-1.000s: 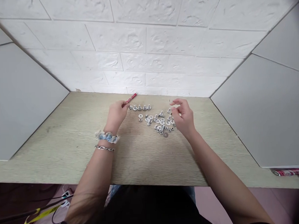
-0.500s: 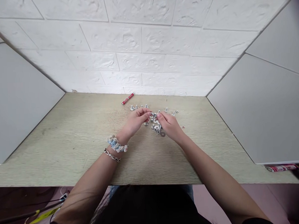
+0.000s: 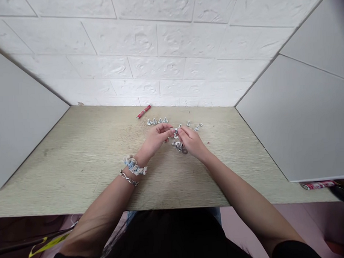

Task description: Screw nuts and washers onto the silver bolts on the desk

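My left hand [image 3: 158,138] pinches a small silver bolt [image 3: 172,129] between thumb and fingertips. Close against it, the closed thumb and fingers of my right hand [image 3: 191,141] hold a small metal piece, apparently a nut [image 3: 176,131], mostly hidden by the fingertips. Both hands meet just above a loose pile of washers [image 3: 178,144] and bolts. A flat washer [image 3: 185,151] lies at the pile's near edge. Behind my left hand, several bolts with washers [image 3: 154,121] stand upright on their heads in a row.
A red tube-like stick [image 3: 143,112] lies toward the white brick-patterned wall [image 3: 141,66]. Right of the pile are loose bolts [image 3: 188,123] and a small nut [image 3: 201,125]. Grey panels [image 3: 295,117] flank the wooden table [image 3: 99,158]. Another red tube [image 3: 317,185] lies at the right edge.
My two hands have drawn slightly closer together, and the right fingers now cover more of the metal piece. The whole view has shifted a little.
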